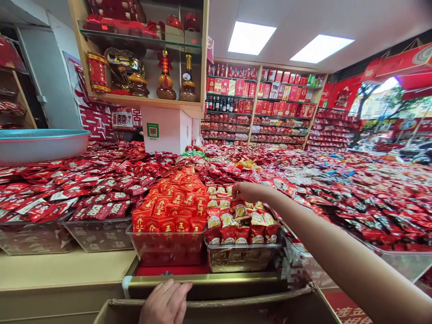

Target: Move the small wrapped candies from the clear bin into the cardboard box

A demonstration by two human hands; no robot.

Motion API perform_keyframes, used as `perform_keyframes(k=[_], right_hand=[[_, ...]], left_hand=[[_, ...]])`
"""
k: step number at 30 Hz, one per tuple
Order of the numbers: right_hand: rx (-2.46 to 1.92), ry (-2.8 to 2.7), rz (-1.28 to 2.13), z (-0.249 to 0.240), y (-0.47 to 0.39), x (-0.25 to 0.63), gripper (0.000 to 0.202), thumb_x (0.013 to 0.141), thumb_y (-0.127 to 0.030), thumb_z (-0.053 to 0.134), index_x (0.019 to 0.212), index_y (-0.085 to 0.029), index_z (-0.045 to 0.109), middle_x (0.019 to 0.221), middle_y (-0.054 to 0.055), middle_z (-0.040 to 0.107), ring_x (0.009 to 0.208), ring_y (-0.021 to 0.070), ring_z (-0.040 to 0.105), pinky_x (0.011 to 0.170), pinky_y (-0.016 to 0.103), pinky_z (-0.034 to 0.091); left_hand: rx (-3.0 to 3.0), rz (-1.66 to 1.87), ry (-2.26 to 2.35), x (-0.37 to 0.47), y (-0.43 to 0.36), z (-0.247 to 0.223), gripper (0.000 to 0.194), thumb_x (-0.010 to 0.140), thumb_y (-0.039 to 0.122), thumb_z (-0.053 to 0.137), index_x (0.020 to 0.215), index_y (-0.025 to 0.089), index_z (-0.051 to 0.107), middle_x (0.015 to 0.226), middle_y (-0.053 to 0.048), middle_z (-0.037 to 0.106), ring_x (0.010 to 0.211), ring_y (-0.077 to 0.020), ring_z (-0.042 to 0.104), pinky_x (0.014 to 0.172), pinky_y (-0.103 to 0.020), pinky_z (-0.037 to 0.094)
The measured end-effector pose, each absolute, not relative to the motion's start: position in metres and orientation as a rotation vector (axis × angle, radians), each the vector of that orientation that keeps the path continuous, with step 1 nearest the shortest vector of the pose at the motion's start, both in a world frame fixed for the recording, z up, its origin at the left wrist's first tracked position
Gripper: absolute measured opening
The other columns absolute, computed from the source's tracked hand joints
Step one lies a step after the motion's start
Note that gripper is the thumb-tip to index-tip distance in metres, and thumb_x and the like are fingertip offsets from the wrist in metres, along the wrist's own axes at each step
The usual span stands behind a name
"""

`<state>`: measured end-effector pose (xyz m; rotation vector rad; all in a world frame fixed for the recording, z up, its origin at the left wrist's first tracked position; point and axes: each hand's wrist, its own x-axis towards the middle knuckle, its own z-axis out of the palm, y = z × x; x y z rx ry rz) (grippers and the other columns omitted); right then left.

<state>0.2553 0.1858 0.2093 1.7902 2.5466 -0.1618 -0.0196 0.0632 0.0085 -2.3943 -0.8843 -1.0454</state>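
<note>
My right hand (248, 192) reaches over the back of a clear plastic bin (243, 265) heaped with durian candy packets (227, 218). Its fingers curl down among the rear packets, and whatever is in them is hidden. Close to me, my left hand (165, 302) lies over the rim of an open cardboard box (236, 300), fingers bent and together around the edge. Left of the durian packets, a second clear bin (168, 249) is piled with red packets with gold lettering (177, 209).
More clear bins (97, 236) of red packets spread to both sides and behind. A brass-coloured rail (209, 280) runs between bins and box. A blue-rimmed basket (43, 146) stands at left. An overhead glass-shelved cabinet (145, 101) holds bottles; stocked shelves (263, 114) line the back wall.
</note>
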Motion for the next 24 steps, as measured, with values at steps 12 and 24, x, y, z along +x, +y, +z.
perform_keyframes(k=[12,24], right_hand=[[1.762,2.594,-0.369,0.199,0.182,0.261,0.019,0.071,-0.017,0.052,0.086,-0.017,0.063,0.080,0.002,0.065,0.068,0.0118,0.054,0.055,0.018,0.038],[1.703,2.712,-0.409,0.212,0.138,0.265,0.037,0.066,-0.039,0.059,0.099,-0.022,0.058,0.093,0.004,0.061,0.080,0.0172,0.055,0.063,0.024,0.040]], left_hand=[[-2.404,-1.042,-0.913,-0.018,0.062,0.010,0.022,0.081,0.012,0.038,0.094,0.016,0.055,0.069,-0.003,0.065,0.062,-0.0148,0.059,0.063,-0.028,0.045],[-2.393,-1.034,-0.916,-0.018,0.063,0.008,0.023,0.081,0.013,0.037,0.094,0.017,0.055,0.071,-0.002,0.066,0.064,-0.0148,0.060,0.065,-0.028,0.045]])
